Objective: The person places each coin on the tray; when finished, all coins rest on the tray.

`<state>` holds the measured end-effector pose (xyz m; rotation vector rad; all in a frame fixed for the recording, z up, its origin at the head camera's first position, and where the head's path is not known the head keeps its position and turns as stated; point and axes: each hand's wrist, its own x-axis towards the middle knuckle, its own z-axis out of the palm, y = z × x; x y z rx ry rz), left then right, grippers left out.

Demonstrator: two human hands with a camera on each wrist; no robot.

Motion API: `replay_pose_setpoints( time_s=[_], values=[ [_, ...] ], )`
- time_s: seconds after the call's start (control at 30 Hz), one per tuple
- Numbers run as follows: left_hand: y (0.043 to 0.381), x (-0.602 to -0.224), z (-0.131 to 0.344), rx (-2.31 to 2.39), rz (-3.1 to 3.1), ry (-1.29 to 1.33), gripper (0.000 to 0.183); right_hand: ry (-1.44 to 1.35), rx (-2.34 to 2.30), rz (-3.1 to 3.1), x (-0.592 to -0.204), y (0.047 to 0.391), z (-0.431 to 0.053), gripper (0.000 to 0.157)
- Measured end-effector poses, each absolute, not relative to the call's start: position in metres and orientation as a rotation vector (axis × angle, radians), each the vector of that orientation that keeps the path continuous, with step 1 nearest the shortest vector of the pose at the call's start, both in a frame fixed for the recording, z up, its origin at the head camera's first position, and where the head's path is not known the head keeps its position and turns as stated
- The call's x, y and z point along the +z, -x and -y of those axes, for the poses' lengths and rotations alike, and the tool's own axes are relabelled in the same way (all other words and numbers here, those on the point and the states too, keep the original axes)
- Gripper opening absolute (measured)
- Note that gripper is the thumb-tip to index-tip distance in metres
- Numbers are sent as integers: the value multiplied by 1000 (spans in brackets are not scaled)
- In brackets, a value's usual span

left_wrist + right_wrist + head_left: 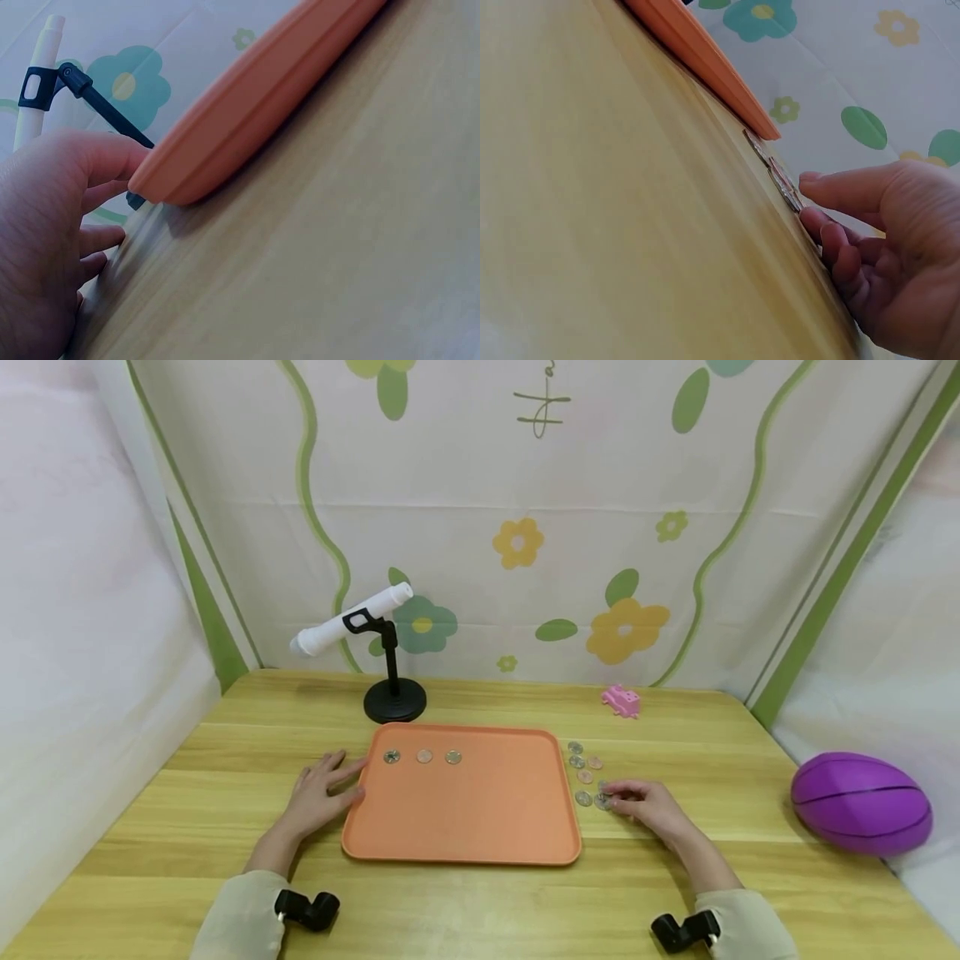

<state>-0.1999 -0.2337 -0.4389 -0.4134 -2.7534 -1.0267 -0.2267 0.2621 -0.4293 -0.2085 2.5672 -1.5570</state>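
My left hand lies at the left edge of an orange tray, its index finger and thumb touching the rim, the other fingers spread on the table. Along the tray's upper left, three coins lie in a row: a silver coin, a copper-toned coin and another coin. My right hand is right of the tray, fingertips at a silver coin among several loose coins. In the right wrist view, a gap shows between thumb and index finger beside the coins; the fingertips partly hide the nearest ones.
Behind the tray stands a white microphone on a black stand. A small pink toy sits at the back right. A purple ball rests at the table's right edge. A flowered cloth hangs behind the wooden table.
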Motion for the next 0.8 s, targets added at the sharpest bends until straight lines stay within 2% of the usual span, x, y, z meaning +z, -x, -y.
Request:
replay_pose_setpoints(
  time_s=[0.27,0.8],
  values=[
    [200,-437,234,-1033,2758,409,49,334,-1426,-2638,-423,225,-255,28],
    [198,-435,232,-1035,2751,409,49,355,-1363,-2714,-428,228,-252,22]
  ],
)
